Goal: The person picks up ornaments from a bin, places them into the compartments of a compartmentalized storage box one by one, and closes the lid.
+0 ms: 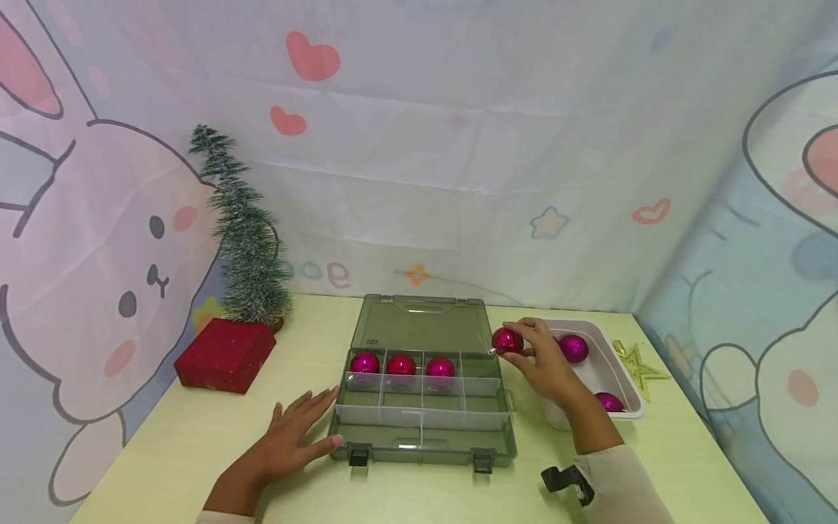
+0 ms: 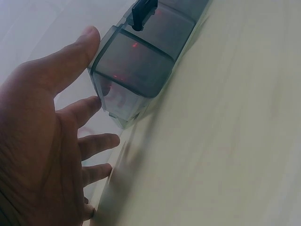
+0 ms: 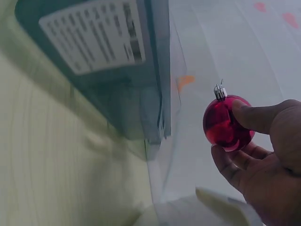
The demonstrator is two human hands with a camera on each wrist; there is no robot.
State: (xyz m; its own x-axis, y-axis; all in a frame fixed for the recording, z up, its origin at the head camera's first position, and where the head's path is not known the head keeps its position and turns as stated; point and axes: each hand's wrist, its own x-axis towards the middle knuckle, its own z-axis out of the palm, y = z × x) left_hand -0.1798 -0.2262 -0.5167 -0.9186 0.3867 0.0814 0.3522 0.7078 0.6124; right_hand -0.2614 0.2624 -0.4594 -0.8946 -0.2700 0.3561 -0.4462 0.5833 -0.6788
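Between its thumb and fingers, my right hand (image 1: 543, 362) pinches a shiny magenta Christmas ball (image 1: 507, 340). The ball is in the air just beyond the right side of an opened, translucent green divided box (image 1: 419, 457); its silver cap shows in the right wrist view. Three similar balls sit in the back-row compartments: one at left (image 1: 364, 363), one in the middle (image 1: 401, 364) and one further right (image 1: 441, 367). The back row's rightmost compartment (image 1: 480, 365) holds no ball. My left hand (image 1: 288, 440) lies at the box's left side, fingers spread, thumb touching the front left corner.
A white bin (image 1: 592, 375) with purple balls (image 1: 573, 348) stands to the right, a gold star (image 1: 638, 369) beside it. At the back left, a small frosted tree (image 1: 245, 240) stands behind a red block (image 1: 225, 354). A printed cloth hangs behind the table.
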